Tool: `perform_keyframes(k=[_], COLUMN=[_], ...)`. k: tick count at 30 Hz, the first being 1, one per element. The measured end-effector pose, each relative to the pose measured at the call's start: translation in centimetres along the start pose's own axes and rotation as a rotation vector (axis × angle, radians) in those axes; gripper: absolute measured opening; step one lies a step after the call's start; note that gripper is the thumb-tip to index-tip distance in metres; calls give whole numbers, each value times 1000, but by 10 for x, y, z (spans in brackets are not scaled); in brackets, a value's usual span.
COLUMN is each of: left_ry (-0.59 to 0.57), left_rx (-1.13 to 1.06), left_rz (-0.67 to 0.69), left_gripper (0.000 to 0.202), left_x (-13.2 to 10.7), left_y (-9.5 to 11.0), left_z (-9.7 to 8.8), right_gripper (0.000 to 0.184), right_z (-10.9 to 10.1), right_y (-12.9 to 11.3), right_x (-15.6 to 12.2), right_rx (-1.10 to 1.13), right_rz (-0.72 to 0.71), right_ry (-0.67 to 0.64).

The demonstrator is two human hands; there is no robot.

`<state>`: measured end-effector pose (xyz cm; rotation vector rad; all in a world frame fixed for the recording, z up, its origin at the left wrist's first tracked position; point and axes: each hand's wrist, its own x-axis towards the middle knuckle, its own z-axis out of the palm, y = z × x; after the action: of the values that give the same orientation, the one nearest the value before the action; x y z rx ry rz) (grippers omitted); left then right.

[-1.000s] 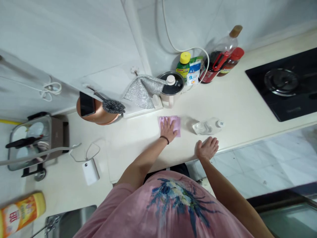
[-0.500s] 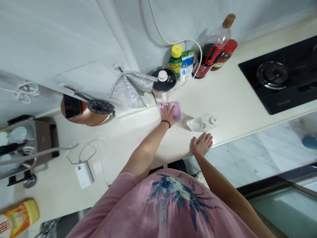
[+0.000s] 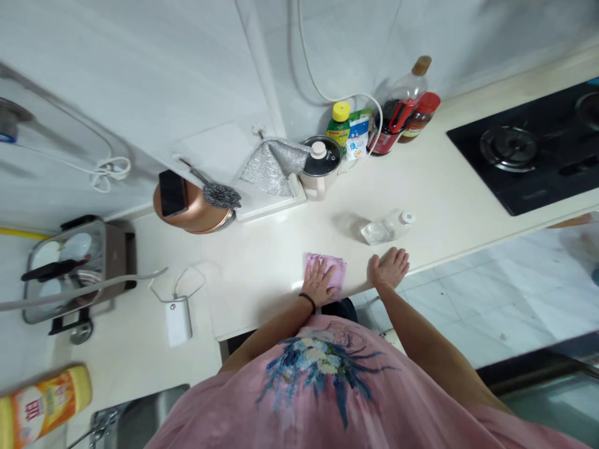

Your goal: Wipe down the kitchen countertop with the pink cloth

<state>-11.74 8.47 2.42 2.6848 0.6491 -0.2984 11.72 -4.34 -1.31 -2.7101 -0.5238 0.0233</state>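
My left hand (image 3: 317,285), with a dark bracelet at the wrist, lies flat with fingers spread on a pink cloth (image 3: 337,272) near the counter's front edge. The palm presses the cloth down, and part of it is hidden under the hand. My right hand (image 3: 391,267) rests flat on the counter edge, fingers stretched out, holding nothing. Just beyond it a clear bottle (image 3: 384,228) with a white cap lies on its side, apart from the fingers.
Against the wall stand a small lidded pot (image 3: 321,163), a yellow-capped bottle (image 3: 339,128) and sauce bottles (image 3: 388,128). The black stove (image 3: 538,146) is at right. At left are a copper pan (image 3: 199,209), a white power bank (image 3: 178,321), a dish rack (image 3: 112,259) and a sink (image 3: 154,405).
My left hand has drawn the pink cloth from beside the pot back toward the counter's front edge. My right hand stays on the edge. The view has shifted slightly.
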Motion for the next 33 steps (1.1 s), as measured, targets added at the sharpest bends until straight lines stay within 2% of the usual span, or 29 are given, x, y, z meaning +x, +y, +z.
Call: perform_keyframes(k=[2,5,8,10,13,15,17,19,21,24,27,29,31,33], left_ry=[14,54,117,167,224,237,221,178,132,92,78,74,66,56], left_rx=[6,0,-17,-29,-42,-35,-14,8,20,26,22,27,45,67], left_rz=[-161,-485,-811,-987,-1161,-1228,-1232,-1142,-958,-574,-145,77,222,301], left_gripper=[81,79,76,76,75,75,76,77,79,83,85,84,84,85], left_x=[-22,-65,-122,-161,-202,-211,-208,-196,-177,-136,-84,-49,-17,8], left_y=[-29,-84,-138,-166,-185,-183,-172,-154,-133,-102,-72,-52,-35,-24], left_z=[-4,-14,-22,-23,-17,-11,-4,4,12,20,24,23,21,19], right_gripper=[80,82,83,83,82,83,82,82,81,80,81,81,81,80], right_z=[-1,-1,2,5,7,6,4,2,1,-3,-9,-13,-16,-18], right_y=[0,0,2,4,5,4,3,0,-4,-10,-12,-13,-13,-13], right_x=[0,0,2,3,5,5,5,3,2,0,0,0,0,0], right_rx=[16,37,49,54,55,54,53,50,43,21,-1,-13,-20,-20], right_rz=[-2,-1,-2,-4,-9,-15,-22,-23,-14,8,22,23,21,22], right_ry=[7,6,9,27,52,49,40,46,61,51,-16,-48,-50,-40])
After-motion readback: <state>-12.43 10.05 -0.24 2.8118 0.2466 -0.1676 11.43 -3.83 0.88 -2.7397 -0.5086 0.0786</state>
